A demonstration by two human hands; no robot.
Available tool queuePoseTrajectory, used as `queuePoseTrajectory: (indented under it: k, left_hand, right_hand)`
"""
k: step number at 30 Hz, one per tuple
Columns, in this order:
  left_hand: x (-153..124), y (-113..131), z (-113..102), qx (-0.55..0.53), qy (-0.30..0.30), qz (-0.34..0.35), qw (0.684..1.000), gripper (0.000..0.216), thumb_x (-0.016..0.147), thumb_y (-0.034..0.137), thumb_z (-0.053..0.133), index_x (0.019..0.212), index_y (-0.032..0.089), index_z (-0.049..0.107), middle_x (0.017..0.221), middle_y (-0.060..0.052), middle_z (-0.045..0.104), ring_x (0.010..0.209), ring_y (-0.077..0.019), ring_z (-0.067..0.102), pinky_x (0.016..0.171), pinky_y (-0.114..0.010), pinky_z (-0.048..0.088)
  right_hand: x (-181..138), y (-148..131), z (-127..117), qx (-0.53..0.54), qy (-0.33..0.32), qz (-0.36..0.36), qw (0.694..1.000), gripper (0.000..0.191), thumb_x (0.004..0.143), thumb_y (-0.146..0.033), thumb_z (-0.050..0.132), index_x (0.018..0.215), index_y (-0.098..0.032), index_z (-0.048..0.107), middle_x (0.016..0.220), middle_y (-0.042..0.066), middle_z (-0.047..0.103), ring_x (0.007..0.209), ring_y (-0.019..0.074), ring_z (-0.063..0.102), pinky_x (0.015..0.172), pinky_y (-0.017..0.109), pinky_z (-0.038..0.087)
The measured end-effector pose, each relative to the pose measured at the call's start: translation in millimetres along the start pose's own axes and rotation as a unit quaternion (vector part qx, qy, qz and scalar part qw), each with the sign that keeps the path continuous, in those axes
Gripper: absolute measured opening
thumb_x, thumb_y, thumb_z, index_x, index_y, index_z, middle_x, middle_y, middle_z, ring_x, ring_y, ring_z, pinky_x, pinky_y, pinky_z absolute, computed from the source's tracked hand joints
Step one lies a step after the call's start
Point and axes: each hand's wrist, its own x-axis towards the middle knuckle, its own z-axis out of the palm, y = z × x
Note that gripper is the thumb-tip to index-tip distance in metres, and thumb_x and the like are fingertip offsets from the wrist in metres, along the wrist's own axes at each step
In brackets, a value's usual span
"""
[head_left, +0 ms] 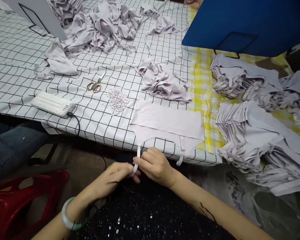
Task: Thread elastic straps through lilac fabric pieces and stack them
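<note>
A pale lilac garment [167,121] lies flat at the near edge of the checked table [20,66], its thin straps hanging over the edge. My left hand [115,178] and my right hand [155,165] meet just below the edge, both pinched on the left strap [138,154]. The fingers of each hand are closed on it. A pale green bangle [67,215] sits on my left wrist. The right strap [181,156] hangs free.
Gold-handled scissors [95,84], a heap of small fabric snippets [117,99] and a white power bank [53,104] with a black cable lie on the table. Crumpled lilac garments [165,82] and neat stacks [252,140] sit around. A blue board [245,23] stands right. A red stool [22,200] is at lower left.
</note>
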Motion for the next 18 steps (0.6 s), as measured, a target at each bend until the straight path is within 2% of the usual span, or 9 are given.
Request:
queuePoseTrajectory:
  k: [2, 3, 5, 8, 10, 13, 15, 18]
  left_hand:
    - [9.7, -1.7, -6.5, 0.048, 0.088, 0.022, 0.995, 0.033, 0.098, 0.033, 0.042, 0.105, 0.022, 0.072, 0.085, -0.004, 0.074, 0.084, -0.0189, 0.066, 0.083, -0.034, 0.051]
    - [15.6, -2.7, -9.3, 0.067, 0.109, 0.042, 0.991, 0.032, 0.097, 0.031, 0.044, 0.116, 0.023, 0.068, 0.082, -0.003, 0.072, 0.079, -0.0178, 0.066, 0.081, -0.033, 0.052]
    - [28.7, -4.5, -13.1, 0.078, 0.084, 0.088, 0.990, 0.036, 0.095, 0.028, 0.048, 0.127, 0.023, 0.062, 0.080, -0.002, 0.071, 0.076, -0.0168, 0.065, 0.079, -0.033, 0.052]
    - [47.1, -5.1, -14.0, 0.043, 0.019, 0.134, 0.990, 0.024, 0.092, 0.027, 0.053, 0.107, 0.021, 0.070, 0.085, -0.004, 0.071, 0.086, -0.0182, 0.066, 0.083, -0.033, 0.052]
    - [54.8, -3.2, -12.9, 0.010, 0.012, 0.133, 0.991, 0.019, 0.092, 0.028, 0.054, 0.093, 0.018, 0.071, 0.082, -0.004, 0.070, 0.083, -0.0175, 0.065, 0.080, -0.032, 0.052]
    - [58.7, 3.0, -11.2, -0.037, -0.011, 0.101, 0.994, 0.025, 0.096, 0.032, 0.050, 0.088, 0.017, 0.067, 0.075, -0.002, 0.066, 0.067, -0.0137, 0.059, 0.068, -0.028, 0.049]
    - [58.9, 6.7, -9.9, -0.068, -0.036, 0.084, 0.993, 0.026, 0.097, 0.035, 0.049, 0.092, 0.016, 0.066, 0.078, -0.003, 0.067, 0.066, -0.0129, 0.059, 0.067, -0.028, 0.049]
    - [59.7, 6.7, -7.6, -0.073, -0.032, 0.084, 0.993, 0.029, 0.098, 0.037, 0.050, 0.087, 0.015, 0.066, 0.075, -0.003, 0.067, 0.065, -0.0122, 0.058, 0.068, -0.027, 0.047]
  right_hand:
    - [1.8, -1.0, 1.5, 0.011, 0.008, -0.002, 1.000, 0.015, 0.095, -0.016, 0.054, 0.099, -0.019, 0.068, 0.063, 0.000, 0.052, 0.062, 0.0165, 0.045, 0.058, 0.032, 0.033]
    - [3.3, -1.2, 1.1, 0.020, 0.010, 0.001, 1.000, 0.015, 0.095, -0.016, 0.054, 0.099, -0.019, 0.068, 0.063, 0.000, 0.052, 0.061, 0.0161, 0.045, 0.057, 0.032, 0.033]
    - [6.4, -2.3, -0.7, 0.051, 0.014, 0.026, 0.998, 0.017, 0.096, -0.018, 0.053, 0.100, -0.020, 0.069, 0.063, 0.000, 0.055, 0.060, 0.0155, 0.047, 0.057, 0.031, 0.034]
    - [12.6, -4.3, -3.7, 0.144, 0.036, 0.122, 0.981, 0.019, 0.097, -0.021, 0.052, 0.099, -0.022, 0.071, 0.065, 0.000, 0.057, 0.060, 0.0146, 0.050, 0.058, 0.030, 0.040]
    - [19.8, -3.2, -6.1, 0.228, 0.064, 0.220, 0.946, 0.018, 0.096, -0.023, 0.054, 0.099, -0.024, 0.072, 0.068, 0.000, 0.056, 0.059, 0.0132, 0.051, 0.056, 0.027, 0.043]
    - [35.4, 5.2, -11.1, 0.338, 0.106, 0.359, 0.864, 0.016, 0.091, -0.029, 0.060, 0.093, -0.025, 0.076, 0.075, 0.000, 0.056, 0.061, 0.0123, 0.053, 0.056, 0.026, 0.045]
    - [46.3, 14.4, -14.8, 0.387, 0.111, 0.423, 0.812, 0.016, 0.088, -0.033, 0.063, 0.088, -0.024, 0.077, 0.076, 0.001, 0.058, 0.064, 0.0128, 0.054, 0.059, 0.026, 0.045]
    - [58.6, 31.3, -20.1, 0.426, 0.099, 0.486, 0.757, 0.018, 0.083, -0.036, 0.066, 0.084, -0.023, 0.078, 0.078, 0.001, 0.064, 0.062, 0.0118, 0.050, 0.059, 0.025, 0.043]
